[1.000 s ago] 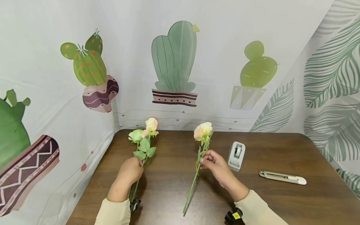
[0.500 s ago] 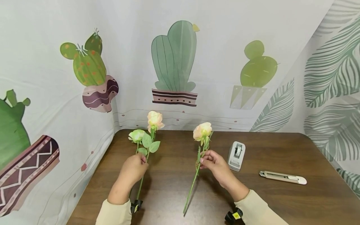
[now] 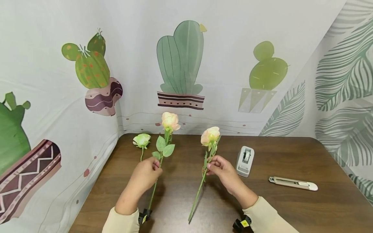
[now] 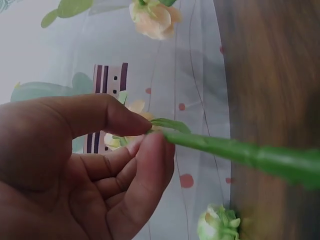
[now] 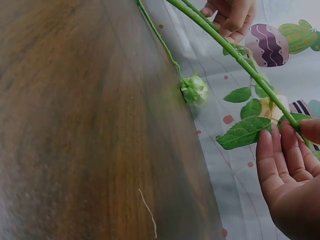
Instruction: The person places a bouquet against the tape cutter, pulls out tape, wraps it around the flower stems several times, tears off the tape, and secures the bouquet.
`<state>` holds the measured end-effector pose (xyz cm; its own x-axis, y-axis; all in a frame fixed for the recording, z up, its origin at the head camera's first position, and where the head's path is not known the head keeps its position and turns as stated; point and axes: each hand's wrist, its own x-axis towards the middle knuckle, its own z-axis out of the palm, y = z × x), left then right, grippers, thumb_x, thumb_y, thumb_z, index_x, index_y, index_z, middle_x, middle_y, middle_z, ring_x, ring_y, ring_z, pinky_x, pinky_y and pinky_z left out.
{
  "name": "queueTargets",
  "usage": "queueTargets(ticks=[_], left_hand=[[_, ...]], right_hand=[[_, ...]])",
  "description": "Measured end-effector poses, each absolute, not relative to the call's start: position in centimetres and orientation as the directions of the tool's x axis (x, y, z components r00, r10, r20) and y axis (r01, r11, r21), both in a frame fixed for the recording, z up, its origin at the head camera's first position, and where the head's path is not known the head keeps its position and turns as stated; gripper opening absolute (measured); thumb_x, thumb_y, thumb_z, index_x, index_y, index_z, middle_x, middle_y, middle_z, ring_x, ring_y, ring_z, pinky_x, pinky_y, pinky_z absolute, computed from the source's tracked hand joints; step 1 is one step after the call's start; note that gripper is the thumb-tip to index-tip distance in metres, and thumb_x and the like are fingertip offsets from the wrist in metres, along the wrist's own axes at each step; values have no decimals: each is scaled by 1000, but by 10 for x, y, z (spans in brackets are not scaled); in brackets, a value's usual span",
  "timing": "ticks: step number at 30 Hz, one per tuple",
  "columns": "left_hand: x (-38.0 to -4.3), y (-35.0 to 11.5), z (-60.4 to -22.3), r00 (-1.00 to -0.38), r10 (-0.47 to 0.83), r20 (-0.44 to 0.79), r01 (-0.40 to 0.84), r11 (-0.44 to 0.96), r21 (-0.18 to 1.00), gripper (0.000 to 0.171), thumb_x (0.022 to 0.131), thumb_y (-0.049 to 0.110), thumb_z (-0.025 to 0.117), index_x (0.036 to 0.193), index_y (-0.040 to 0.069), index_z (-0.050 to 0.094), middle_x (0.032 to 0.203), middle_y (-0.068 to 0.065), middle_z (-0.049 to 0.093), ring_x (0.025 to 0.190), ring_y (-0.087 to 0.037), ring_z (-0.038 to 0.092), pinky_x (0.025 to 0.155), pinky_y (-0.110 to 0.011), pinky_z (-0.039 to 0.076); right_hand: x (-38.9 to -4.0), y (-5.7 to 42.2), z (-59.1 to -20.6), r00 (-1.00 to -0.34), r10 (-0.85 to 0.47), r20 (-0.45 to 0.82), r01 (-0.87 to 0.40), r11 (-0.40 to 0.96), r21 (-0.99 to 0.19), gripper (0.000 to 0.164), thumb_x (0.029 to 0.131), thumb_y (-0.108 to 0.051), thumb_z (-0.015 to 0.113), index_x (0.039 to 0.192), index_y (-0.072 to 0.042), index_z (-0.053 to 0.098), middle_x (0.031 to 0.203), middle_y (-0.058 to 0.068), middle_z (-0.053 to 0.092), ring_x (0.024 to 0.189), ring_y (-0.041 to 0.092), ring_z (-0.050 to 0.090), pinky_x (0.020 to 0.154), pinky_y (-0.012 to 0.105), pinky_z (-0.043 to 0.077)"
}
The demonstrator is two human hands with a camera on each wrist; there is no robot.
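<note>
In the head view, my left hand point(image 3: 142, 176) pinches the green stem of a pale peach artificial rose point(image 3: 170, 121), raised with its bloom up and leaves just above the fingers. My right hand point(image 3: 224, 173) pinches the stem of a second peach rose point(image 3: 210, 136) across from it. The two blooms stand apart. A light green rose point(image 3: 141, 140) lies at the table's far left, its lower stem hidden behind my left hand and arm. The left wrist view shows thumb and finger meeting on the stem point(image 4: 215, 146). In the right wrist view, a leaf point(image 5: 245, 132) touches my right fingertips.
A grey tape dispenser point(image 3: 245, 161) stands right of my right hand. Farther right lies a box cutter point(image 3: 292, 183). The brown wooden table point(image 3: 177, 200) ends at a fabric backdrop point(image 3: 224, 64) printed with cacti.
My left hand has moved right with its peach rose, lifting it and drawing it away from the green rose, which stays put. My right hand has barely moved.
</note>
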<state>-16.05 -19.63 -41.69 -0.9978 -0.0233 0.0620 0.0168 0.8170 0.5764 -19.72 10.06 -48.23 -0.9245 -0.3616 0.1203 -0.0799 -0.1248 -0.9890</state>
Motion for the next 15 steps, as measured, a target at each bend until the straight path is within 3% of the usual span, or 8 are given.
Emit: queueTargets(ticks=[15], left_hand=[[-152,-172,-415,-996,20,84,69,778,624,10,77,5,61,81,13,59,76,2,60,68,-11,51,65,-26,42]], right_hand=[[-194,97,-482,-915,-384,120,-80,-119,-990,27,99,-5,59,111,18,51,90,1,66,82,11,69,82,39,60]])
